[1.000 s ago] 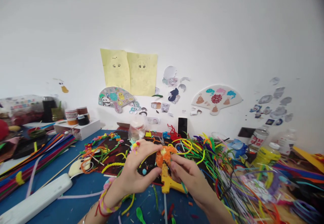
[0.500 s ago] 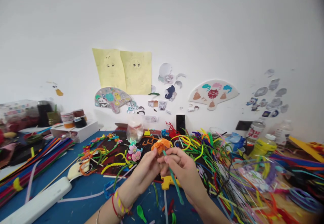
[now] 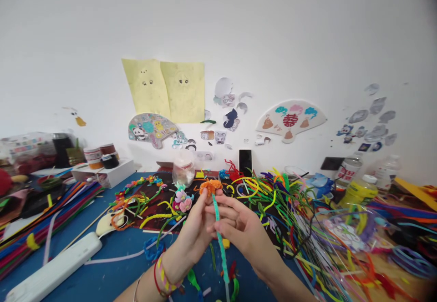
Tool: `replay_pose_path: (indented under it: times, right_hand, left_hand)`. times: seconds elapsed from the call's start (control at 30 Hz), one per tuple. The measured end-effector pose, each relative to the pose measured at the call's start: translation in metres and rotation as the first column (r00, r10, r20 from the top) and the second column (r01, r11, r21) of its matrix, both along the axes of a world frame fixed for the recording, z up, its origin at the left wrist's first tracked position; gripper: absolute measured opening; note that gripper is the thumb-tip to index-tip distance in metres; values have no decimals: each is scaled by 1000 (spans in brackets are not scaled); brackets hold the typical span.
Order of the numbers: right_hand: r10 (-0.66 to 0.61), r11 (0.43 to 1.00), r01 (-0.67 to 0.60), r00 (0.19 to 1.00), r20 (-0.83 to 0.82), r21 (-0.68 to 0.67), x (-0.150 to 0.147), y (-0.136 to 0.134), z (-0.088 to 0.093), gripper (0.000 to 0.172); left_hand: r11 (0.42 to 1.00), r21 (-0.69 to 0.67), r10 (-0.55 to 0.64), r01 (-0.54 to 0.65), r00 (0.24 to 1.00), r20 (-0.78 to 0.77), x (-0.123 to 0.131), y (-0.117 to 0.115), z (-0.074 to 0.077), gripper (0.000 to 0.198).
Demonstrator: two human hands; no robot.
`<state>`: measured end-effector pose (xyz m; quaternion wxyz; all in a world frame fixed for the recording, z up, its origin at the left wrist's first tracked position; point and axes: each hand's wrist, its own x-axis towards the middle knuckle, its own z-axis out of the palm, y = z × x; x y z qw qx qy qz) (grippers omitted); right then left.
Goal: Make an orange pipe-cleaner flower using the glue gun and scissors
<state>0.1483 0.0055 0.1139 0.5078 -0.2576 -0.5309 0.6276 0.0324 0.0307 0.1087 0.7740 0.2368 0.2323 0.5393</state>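
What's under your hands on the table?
Below your left hand and right hand are a black mat and the blue tabletop. A bit of yellow peeks out, but your hands cover the rest.

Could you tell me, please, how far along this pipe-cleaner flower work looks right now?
Done: a pink flower lies on the dark mat, apparently complete. In hand: the left hand pinches the orange bloom, while the right hand holds its teal stem. Left: the stem looks bare below the bloom, and a heap of loose pipe cleaners lies to the right.
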Motion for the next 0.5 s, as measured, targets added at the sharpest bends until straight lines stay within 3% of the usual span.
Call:
replay_pose_path:
  times: [0.27, 0.5]
  right_hand:
    - [23, 999, -23, 1000, 21, 44, -1, 3, -4, 42]
    - [50, 997, -53, 997, 57, 55, -1, 6, -6, 26]
  left_hand:
    - [990, 26, 143, -141, 984, -106, 2, -4, 1, 25]
    - [940, 228, 309, -255, 919, -243, 1, -3, -6, 27]
